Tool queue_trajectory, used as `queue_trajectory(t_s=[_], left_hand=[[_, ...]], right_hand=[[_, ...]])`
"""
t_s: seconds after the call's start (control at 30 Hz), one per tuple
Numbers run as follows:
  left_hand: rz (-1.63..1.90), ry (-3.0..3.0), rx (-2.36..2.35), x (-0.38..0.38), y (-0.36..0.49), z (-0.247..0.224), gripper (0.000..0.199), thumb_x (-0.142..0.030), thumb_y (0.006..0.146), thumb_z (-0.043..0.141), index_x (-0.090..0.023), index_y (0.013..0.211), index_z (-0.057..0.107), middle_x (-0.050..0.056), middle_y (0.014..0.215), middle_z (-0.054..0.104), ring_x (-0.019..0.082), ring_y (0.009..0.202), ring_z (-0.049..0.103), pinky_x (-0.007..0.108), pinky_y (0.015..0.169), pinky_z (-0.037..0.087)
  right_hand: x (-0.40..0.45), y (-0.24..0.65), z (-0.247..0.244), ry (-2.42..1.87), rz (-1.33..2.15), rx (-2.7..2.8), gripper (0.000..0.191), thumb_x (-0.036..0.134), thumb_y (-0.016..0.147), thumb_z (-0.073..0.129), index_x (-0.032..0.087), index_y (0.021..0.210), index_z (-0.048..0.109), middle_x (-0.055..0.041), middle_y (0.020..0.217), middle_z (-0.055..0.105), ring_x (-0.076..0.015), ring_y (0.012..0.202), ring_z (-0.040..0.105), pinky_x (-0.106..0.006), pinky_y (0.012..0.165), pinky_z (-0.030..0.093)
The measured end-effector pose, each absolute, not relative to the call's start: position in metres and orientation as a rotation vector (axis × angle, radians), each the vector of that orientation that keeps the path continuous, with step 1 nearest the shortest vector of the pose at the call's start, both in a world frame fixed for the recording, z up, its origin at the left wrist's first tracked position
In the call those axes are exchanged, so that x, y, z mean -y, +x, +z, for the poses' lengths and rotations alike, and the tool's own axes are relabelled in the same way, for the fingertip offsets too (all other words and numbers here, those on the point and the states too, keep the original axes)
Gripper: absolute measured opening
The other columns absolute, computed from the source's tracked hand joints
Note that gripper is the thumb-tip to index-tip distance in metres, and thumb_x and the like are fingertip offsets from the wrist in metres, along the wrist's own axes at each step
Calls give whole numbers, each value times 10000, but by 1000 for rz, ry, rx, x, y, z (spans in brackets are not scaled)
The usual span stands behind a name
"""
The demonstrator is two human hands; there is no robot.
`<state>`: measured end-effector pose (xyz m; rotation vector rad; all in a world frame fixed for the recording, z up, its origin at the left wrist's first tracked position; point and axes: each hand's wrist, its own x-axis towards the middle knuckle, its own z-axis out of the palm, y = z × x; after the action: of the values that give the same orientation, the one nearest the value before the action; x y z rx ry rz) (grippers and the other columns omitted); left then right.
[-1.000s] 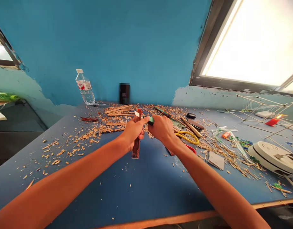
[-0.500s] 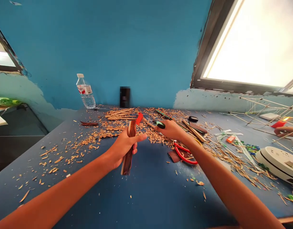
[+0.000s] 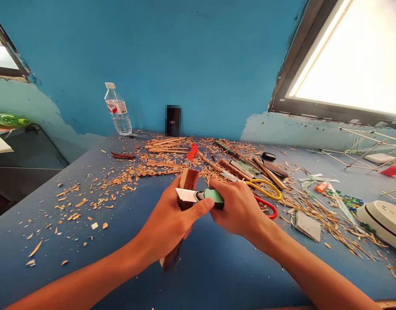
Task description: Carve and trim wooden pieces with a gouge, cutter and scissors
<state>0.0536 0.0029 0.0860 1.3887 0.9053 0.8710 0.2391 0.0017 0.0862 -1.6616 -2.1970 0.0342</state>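
Observation:
My left hand (image 3: 172, 219) is wrapped round a dark reddish-brown wood strip (image 3: 190, 177), which slants upright over the table, its lower end showing below the hand. My right hand (image 3: 235, 206) grips a green and black utility knife (image 3: 214, 198). The knife's wide blade (image 3: 185, 195) points left and lies across the strip near its upper end. My left thumb reaches over to the knife's handle. Behind the hands, a red-handled tool (image 3: 192, 152) rests among wood shavings (image 3: 165, 165).
A water bottle (image 3: 118, 112) stands at the back left. To the right lie yellow-handled scissors (image 3: 265, 189), red handles (image 3: 268, 209), wood pieces (image 3: 269, 173), a grey square (image 3: 308, 226) and a white device (image 3: 383, 219). A stick frame (image 3: 362, 150) stands farther right.
My right hand has come back toward me with the knife, whose blade now lies across the strip. My left thumb has moved onto the handle. The view has shifted slightly.

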Motion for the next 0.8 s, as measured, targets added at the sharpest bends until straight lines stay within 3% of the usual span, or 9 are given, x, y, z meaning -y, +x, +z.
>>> queue_trajectory(t_s=[0.2,0.33,0.47,0.53,0.6,0.7,0.8], left_hand=[[948,1490,-979,-3,52,90,396,-472,872,809,-253,873,479,-136,480,439,66,351,408,168,365,309],[969,1403,-987,-12,59,86,445,-530,877,792,-242,797,463,-126,409,413,75,324,383,181,351,300],[1022,1327,-1023,-34,77,83,440,-542,923,748,-224,791,473,-128,456,372,62,347,355,179,358,302],[1030,1262,-1060,-47,87,84,325,-467,984,701,-191,899,553,-115,554,429,53,387,362,172,374,321],[1018,1202,-1103,-60,95,86,247,-392,1018,670,-154,1061,622,-56,729,573,67,494,484,185,447,431],[973,1140,-1163,-78,103,87,323,-383,1020,668,-153,1245,643,65,1090,697,165,825,687,319,703,618],[933,1100,-1216,-95,107,84,377,-391,1012,675,-165,1312,634,108,1266,680,240,1046,703,439,883,630]], right_hand=[[1,237,92,-1722,-24,2219,86,301,747,577,252,816,590,11,661,655,-167,570,543,-319,566,212],[-10,235,97,-1845,-147,2173,109,323,807,597,241,858,648,-45,712,708,-220,617,621,-333,575,211],[-33,234,98,-1968,-248,2093,175,343,906,594,222,979,697,-93,857,761,-277,749,706,-325,610,334],[-45,234,95,-2019,-261,2066,202,356,961,599,203,1043,701,-83,894,761,-268,799,719,-337,673,444],[-57,235,91,-2065,-248,2051,245,395,1017,607,178,1085,698,-60,927,747,-233,838,717,-374,766,536],[-75,237,84,-2118,-202,2045,308,446,1045,629,163,1149,690,-55,1050,730,-203,923,713,-419,871,591],[-92,238,77,-2161,-147,2047,317,429,1039,651,164,1210,680,-76,1150,718,-219,994,714,-433,890,605]])
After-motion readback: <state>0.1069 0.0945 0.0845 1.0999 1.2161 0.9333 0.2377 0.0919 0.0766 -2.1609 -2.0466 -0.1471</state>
